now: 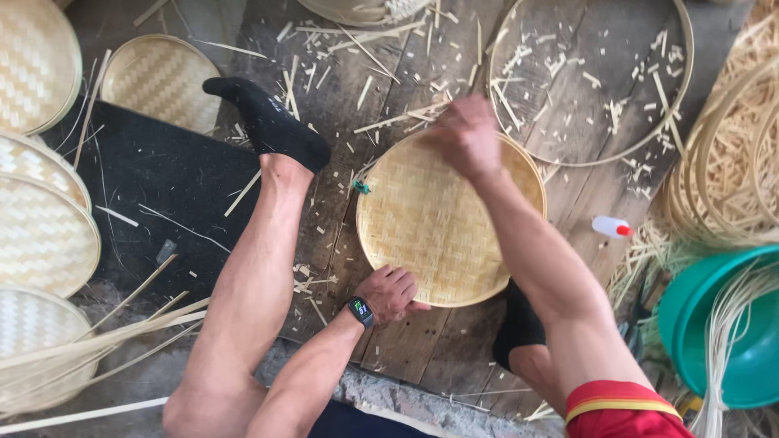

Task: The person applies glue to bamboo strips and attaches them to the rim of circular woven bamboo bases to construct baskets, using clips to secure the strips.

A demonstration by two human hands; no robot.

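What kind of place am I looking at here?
Probably a bamboo weaving workshop, worked on the floor. The hands hold a round woven tray, finished trays are stacked at the side, and an empty bamboo hoop lies among offcuts on the wooden boards.

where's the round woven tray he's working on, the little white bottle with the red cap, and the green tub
woven tray [434, 227], head view, on the middle of its woven face
white bottle [608, 226], head view, on its white body
green tub [690, 312], head view, on its outer left wall
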